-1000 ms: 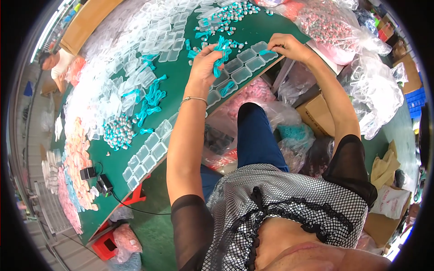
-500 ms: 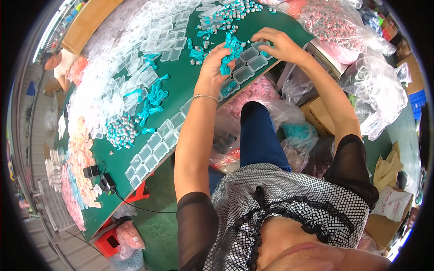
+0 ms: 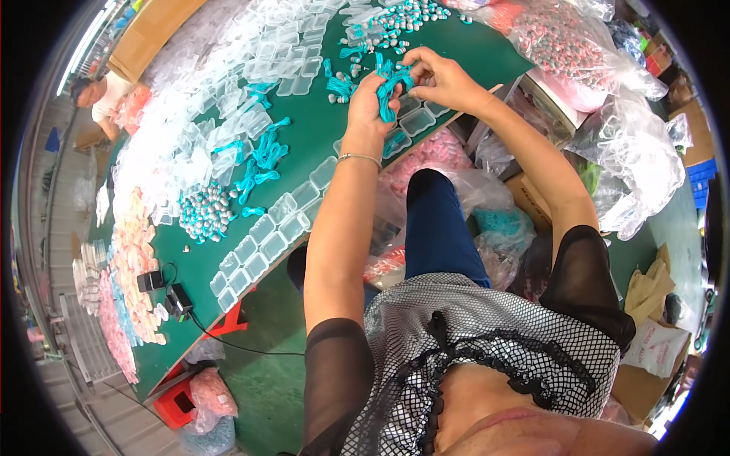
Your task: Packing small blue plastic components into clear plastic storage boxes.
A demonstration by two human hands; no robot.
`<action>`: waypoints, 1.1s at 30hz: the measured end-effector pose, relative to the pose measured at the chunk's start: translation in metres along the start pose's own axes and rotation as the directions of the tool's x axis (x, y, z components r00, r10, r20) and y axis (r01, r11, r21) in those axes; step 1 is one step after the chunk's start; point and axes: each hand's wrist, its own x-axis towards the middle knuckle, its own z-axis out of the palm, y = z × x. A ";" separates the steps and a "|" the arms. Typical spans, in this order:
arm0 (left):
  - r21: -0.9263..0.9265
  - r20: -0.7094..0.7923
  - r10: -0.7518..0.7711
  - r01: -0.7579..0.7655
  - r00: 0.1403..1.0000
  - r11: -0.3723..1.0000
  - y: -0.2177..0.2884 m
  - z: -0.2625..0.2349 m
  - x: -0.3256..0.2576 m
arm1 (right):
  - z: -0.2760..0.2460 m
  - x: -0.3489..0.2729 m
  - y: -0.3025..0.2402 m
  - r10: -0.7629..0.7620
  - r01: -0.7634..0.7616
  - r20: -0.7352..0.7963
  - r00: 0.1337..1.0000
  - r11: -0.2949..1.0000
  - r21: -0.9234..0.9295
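Observation:
A bunch of turquoise cord bundles [image 3: 386, 95] is gripped in my left hand [image 3: 368, 105], fingers wrapped around it, above the green table. My right hand [image 3: 449, 82] meets it from the right, with thumb and fingertips pinched on cord at the bunch's edge. Below both hands runs a row of small clear plastic boxes [image 3: 417, 121] along the table's near edge. One of them holds a turquoise cord bundle [image 3: 395, 143]. More clear boxes [image 3: 255, 254] continue down to the left. The fingers of my left hand partly hide the bunch.
Loose turquoise cords [image 3: 268, 152] and a pile of turquoise-and-silver beads [image 3: 207, 214] lie left on the green table [image 3: 304, 125]. Heaped clear boxes [image 3: 285, 53] stand behind. Bagged beads [image 3: 551, 34] sit far right. A black adapter [image 3: 179, 302] trails a cable. Another person [image 3: 114, 99] is at far left.
My right hand has moved left from above the boxes to the cord bunch and closed on its edge. My left hand has shifted slightly right, still holding the bunch.

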 end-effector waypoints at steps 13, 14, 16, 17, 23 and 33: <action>0.184 -0.102 0.062 -0.042 0.993 0.982 0.001 0.008 -0.015 | -0.025 -0.030 0.020 -0.249 0.324 0.208 0.946 0.707 -0.628; 0.184 -0.107 0.067 -0.046 0.992 0.982 0.003 0.008 -0.017 | -0.024 -0.030 0.018 -0.253 0.330 0.211 0.944 0.708 -0.624; 0.183 -0.117 0.077 -0.054 0.990 0.982 0.004 0.007 -0.021 | -0.025 -0.030 0.012 -0.266 0.296 0.143 0.953 0.726 -0.621; 0.183 -0.119 0.079 -0.056 0.990 0.982 0.005 0.008 -0.022 | -0.026 -0.030 0.017 -0.267 0.298 0.145 0.953 0.726 -0.620; 0.183 -0.038 0.070 -0.062 0.997 0.981 0.009 0.003 -0.024 | -0.026 -0.027 0.011 -0.295 0.371 0.236 0.926 0.599 -0.709; 0.241 -0.054 0.048 -0.033 0.997 0.970 0.013 -0.001 -0.034 | 0.015 -0.004 -0.015 -0.460 0.427 -0.017 0.888 0.838 -0.340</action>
